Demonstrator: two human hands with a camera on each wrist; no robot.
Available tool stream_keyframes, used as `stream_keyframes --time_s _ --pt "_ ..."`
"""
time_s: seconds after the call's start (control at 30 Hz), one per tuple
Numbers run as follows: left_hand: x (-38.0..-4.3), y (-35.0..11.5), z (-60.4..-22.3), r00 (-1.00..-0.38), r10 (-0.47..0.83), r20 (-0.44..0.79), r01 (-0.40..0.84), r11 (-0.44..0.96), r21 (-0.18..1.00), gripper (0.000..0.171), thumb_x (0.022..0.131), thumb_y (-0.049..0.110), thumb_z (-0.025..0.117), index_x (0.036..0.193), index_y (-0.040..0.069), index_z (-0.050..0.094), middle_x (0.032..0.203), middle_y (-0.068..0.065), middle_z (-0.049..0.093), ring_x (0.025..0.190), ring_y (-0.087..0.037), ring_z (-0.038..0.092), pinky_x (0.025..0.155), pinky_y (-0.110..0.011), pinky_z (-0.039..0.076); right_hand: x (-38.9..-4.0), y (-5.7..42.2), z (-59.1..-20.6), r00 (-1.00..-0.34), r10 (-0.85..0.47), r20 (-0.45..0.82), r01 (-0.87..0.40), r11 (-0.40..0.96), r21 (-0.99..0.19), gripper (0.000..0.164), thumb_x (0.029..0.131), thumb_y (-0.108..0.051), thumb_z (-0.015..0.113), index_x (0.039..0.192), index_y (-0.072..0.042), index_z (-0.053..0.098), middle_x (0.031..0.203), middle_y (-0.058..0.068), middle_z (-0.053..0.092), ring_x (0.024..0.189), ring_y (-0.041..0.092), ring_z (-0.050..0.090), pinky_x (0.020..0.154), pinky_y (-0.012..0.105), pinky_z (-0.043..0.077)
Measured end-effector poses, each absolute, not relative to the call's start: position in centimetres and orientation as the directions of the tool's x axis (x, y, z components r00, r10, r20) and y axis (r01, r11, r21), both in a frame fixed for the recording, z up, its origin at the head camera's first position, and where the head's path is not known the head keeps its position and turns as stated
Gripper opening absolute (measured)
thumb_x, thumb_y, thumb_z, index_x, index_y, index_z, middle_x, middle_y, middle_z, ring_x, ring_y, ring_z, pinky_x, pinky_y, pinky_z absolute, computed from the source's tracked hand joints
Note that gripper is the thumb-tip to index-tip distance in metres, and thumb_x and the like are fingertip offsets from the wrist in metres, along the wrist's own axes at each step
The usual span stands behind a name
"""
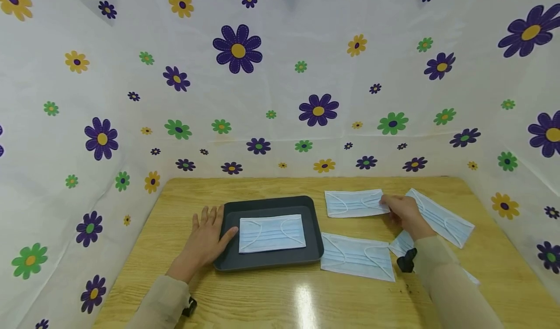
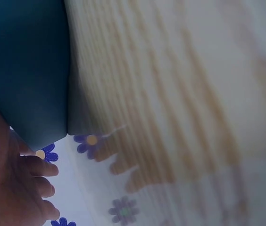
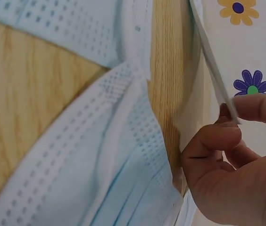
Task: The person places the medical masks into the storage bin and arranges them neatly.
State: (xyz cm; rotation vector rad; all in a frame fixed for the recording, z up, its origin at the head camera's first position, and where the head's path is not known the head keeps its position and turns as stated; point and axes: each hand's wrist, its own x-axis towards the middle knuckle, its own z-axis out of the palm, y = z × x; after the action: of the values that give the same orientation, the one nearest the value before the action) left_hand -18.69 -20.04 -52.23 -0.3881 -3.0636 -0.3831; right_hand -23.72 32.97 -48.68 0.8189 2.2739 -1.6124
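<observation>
A light blue face mask (image 1: 272, 233) lies flat inside a dark grey tray (image 1: 268, 267). My left hand (image 1: 205, 236) rests at the tray's left side, fingers straight and thumb over the rim; the left wrist view shows the tray's outer wall (image 2: 27, 70) beside that hand (image 2: 10, 183). At the upper right, my right hand (image 1: 407, 213) pinches the right end of another face mask (image 1: 353, 203) between thumb and fingers. In the right wrist view the pinched mask (image 3: 213, 66) appears edge-on, raised off the table at that end.
One face mask (image 1: 356, 256) lies right of the tray, near its corner. Another mask (image 1: 444, 218) lies slantwise at the far right, and one more (image 1: 401, 244) is partly hidden under my right forearm. Flowered white cloth (image 1: 280, 86) surrounds the wooden table (image 1: 245, 300).
</observation>
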Motion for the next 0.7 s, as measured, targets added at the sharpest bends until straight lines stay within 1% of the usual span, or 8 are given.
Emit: stream_keyframes --time_s 0.13,0.2,0.27,0.4,0.47,0.57,0.63,0.7 --pt "-18.71 -20.11 -52.24 -0.969 0.238 0.067 0.247 0.940 0.236 0.089 0.099 0.067 0.033 0.158 0.002 0.018 0.158 -0.029 0.028 0.149 -0.049 0.014 0.116 -0.070 0.008 -24.04 32.84 -48.51 -0.803 0.361 -0.475 0.568 0.219 -0.794 0.052 0.085 -0.026 0.054 0.125 0.005 0.043 0.130 0.020 0.038 0.112 0.028 0.041 0.088 0.035 0.042" --pt "-18.77 -20.10 -52.26 -0.968 0.240 0.068 0.249 0.940 0.232 0.089 0.099 0.067 0.033 0.158 0.002 0.018 0.158 -0.029 0.028 0.149 -0.049 0.014 0.115 -0.070 0.008 -24.15 32.83 -48.51 -0.796 0.358 -0.488 0.569 0.169 -0.805 0.058 0.085 -0.025 0.052 0.132 0.006 0.037 0.144 0.021 0.029 0.121 0.028 0.036 0.093 0.034 0.042" --pt "-18.75 -20.13 -52.36 -0.969 0.238 0.065 0.247 0.940 0.234 0.089 0.099 0.067 0.033 0.159 0.002 0.018 0.158 -0.029 0.027 0.149 -0.049 0.014 0.115 -0.070 0.008 -24.21 32.72 -48.55 -0.793 0.339 -0.506 0.572 0.130 -0.810 0.069 0.090 -0.027 0.053 0.145 0.007 0.030 0.154 0.022 0.025 0.120 0.027 0.043 0.091 0.031 0.050" --pt "-18.82 -20.11 -52.34 -0.970 0.237 0.060 0.244 0.940 0.240 0.089 0.100 0.067 0.032 0.159 0.002 0.017 0.158 -0.029 0.026 0.149 -0.049 0.013 0.115 -0.070 0.008 -24.14 32.49 -48.51 -0.821 0.271 -0.503 0.545 0.107 -0.831 0.075 0.098 -0.031 0.058 0.153 0.008 0.025 0.158 0.026 0.024 0.104 0.025 0.058 0.077 0.032 0.060" --pt "-18.80 -20.09 -52.26 -0.970 0.237 0.056 0.244 0.939 0.242 0.087 0.101 0.065 0.031 0.159 0.002 0.016 0.159 -0.029 0.025 0.149 -0.049 0.013 0.115 -0.070 0.008 -24.12 32.40 -48.48 -0.829 0.267 -0.491 0.538 0.142 -0.831 0.074 0.098 -0.031 0.060 0.151 0.009 0.028 0.158 0.027 0.024 0.114 0.028 0.056 0.090 0.036 0.057" --pt "-18.77 -20.07 -52.22 -0.970 0.238 0.054 0.244 0.941 0.237 0.083 0.103 0.061 0.029 0.159 0.001 0.016 0.159 -0.029 0.025 0.149 -0.050 0.013 0.115 -0.070 0.008 -24.09 32.37 -48.33 -0.839 0.253 -0.481 0.536 0.236 -0.811 0.072 0.098 -0.030 0.059 0.150 0.010 0.029 0.158 0.029 0.021 0.133 0.035 0.038 0.111 0.045 0.041" --pt "-18.77 -20.10 -52.28 -0.969 0.239 0.057 0.246 0.940 0.235 0.080 0.104 0.058 0.029 0.158 0.001 0.015 0.159 -0.029 0.025 0.148 -0.050 0.014 0.115 -0.070 0.008 -24.12 32.38 -48.27 -0.840 0.238 -0.487 0.540 0.283 -0.793 0.072 0.099 -0.029 0.056 0.151 0.010 0.026 0.159 0.030 0.017 0.141 0.039 0.026 0.118 0.051 0.027" --pt "-18.81 -20.15 -52.40 -0.970 0.236 0.059 0.244 0.942 0.232 0.079 0.104 0.058 0.027 0.159 0.001 0.016 0.159 -0.029 0.025 0.148 -0.050 0.014 0.116 -0.070 0.007 -24.08 32.29 -48.11 -0.847 0.203 -0.491 0.531 0.299 -0.793 0.070 0.101 -0.027 0.052 0.153 0.010 0.022 0.160 0.031 0.015 0.143 0.041 0.025 0.118 0.053 0.026"
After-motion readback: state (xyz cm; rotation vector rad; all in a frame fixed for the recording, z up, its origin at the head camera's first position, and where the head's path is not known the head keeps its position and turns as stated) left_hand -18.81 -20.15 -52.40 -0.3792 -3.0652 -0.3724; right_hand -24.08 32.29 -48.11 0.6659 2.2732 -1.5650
